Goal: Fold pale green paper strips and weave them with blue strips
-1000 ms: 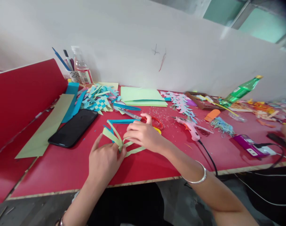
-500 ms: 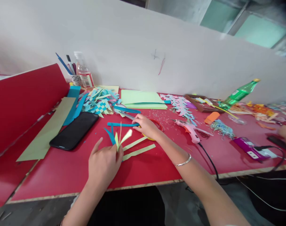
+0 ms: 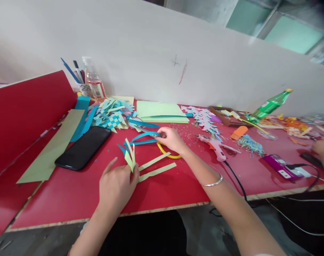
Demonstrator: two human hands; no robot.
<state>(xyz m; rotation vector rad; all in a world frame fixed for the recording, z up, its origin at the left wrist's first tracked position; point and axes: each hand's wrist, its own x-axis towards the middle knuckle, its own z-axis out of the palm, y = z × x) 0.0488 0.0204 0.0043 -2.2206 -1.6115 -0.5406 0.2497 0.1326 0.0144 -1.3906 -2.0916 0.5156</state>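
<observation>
My left hand (image 3: 118, 183) is closed on a bundle of paper strips (image 3: 130, 156), pale green and blue, which fan upward out of its fingers. Two long pale green strips (image 3: 158, 171) stretch from that bundle to the right, low over the table. My right hand (image 3: 173, 139) pinches the right end of a bowed blue paper strip (image 3: 144, 134). Just below it, another blue strip lies near the table. A yellow curved band (image 3: 168, 153), partly hidden by the right hand, rests beneath that hand.
Left lies a black phone (image 3: 83, 147) beside long paper sheets (image 3: 54, 145). Behind are a pile of woven paper pieces (image 3: 112, 113) and green paper (image 3: 162, 110). A pink glue gun (image 3: 214, 144), purple power strip (image 3: 281, 167) and leaning green bottle (image 3: 271, 106) stand right. Another person's hand (image 3: 323, 154) shows far right.
My right hand has moved slightly right and up, lifting one blue strip apart from the other. The strips in my left hand have tilted and bunched closer.
</observation>
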